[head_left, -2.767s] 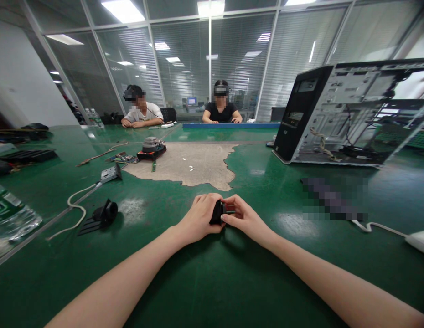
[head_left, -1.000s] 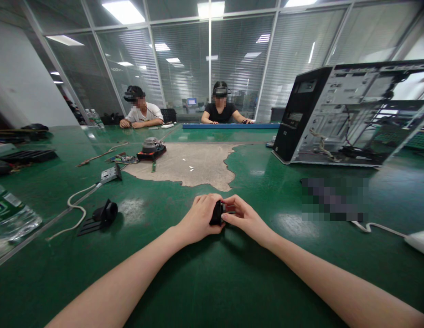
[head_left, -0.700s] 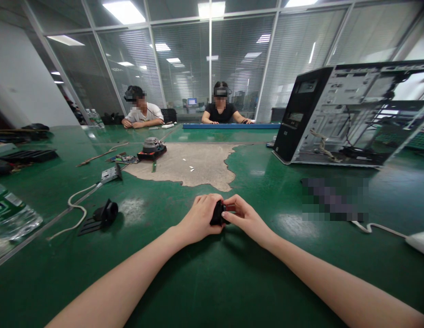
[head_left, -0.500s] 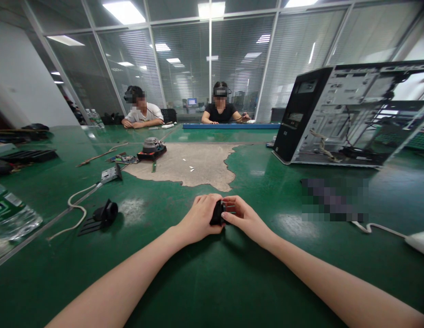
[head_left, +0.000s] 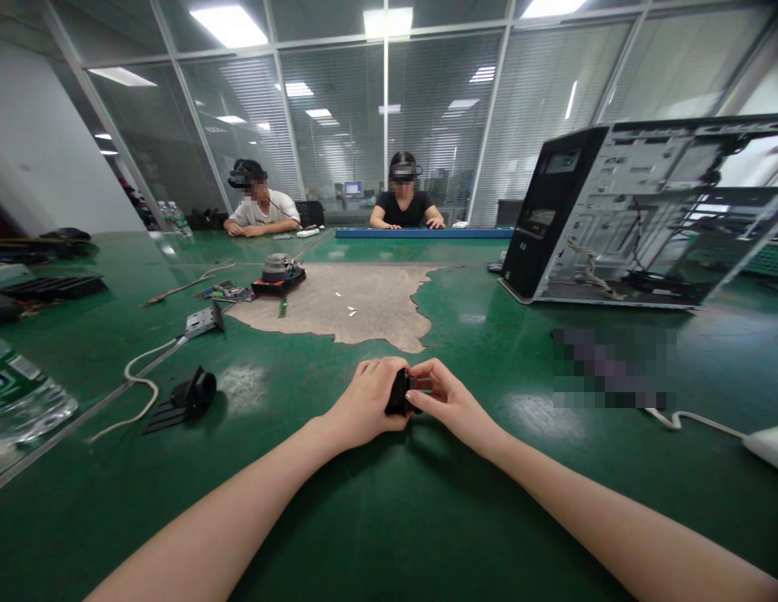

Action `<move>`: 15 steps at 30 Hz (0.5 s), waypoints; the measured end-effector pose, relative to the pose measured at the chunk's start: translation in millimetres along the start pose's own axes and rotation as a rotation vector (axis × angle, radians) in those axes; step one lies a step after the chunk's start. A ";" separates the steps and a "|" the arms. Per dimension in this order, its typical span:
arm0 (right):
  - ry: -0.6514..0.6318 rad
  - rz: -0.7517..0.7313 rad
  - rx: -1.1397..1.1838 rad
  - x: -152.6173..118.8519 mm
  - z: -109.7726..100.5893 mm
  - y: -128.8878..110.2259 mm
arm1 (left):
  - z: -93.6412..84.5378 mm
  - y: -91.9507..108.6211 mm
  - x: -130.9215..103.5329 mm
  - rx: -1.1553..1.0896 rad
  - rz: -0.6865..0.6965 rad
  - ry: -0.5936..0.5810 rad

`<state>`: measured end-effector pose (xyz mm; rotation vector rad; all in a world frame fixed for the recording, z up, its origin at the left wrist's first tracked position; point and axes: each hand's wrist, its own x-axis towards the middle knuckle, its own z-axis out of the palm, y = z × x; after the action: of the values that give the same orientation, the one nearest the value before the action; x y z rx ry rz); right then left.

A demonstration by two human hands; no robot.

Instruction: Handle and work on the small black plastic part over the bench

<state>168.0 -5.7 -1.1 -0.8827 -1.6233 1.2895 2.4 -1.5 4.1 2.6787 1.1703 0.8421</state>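
A small black part is held just above or on the green table, near the middle of the view. My left hand is wrapped round its left side, with the thumb below and the fingers over the top. From the right, my right hand pinches the part's right edge between thumb and fingertips. The fingers cover much of it, so its full shape is hidden. To the left lies another black plastic piece with a round end and prongs.
An open computer case stands at the right. A water bottle lies at the left edge. A bracket with cable and a heatsink fan are beyond my left hand. Two people sit across the table.
Across the table, the hand of the person in black has come down onto the surface. My hands and the black part have hardly moved.
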 end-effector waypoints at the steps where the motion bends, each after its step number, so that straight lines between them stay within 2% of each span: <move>1: 0.005 0.008 -0.011 0.4 0.0 0.6 | 0.2 -0.3 0.0 0.003 -0.001 -0.001; 8: -0.034 -0.002 -0.006 -1.6 -0.6 -1.3 | -1.5 0.5 -0.5 -0.006 0.001 -0.009; 15: -0.015 -0.016 0.010 -0.9 -0.1 -1.5 | -1.1 0.2 0.0 -0.014 0.004 0.006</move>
<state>168.5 -6.8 0.2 -0.8548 -1.6311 1.2950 1.9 -1.7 5.1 2.6701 1.1559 0.8562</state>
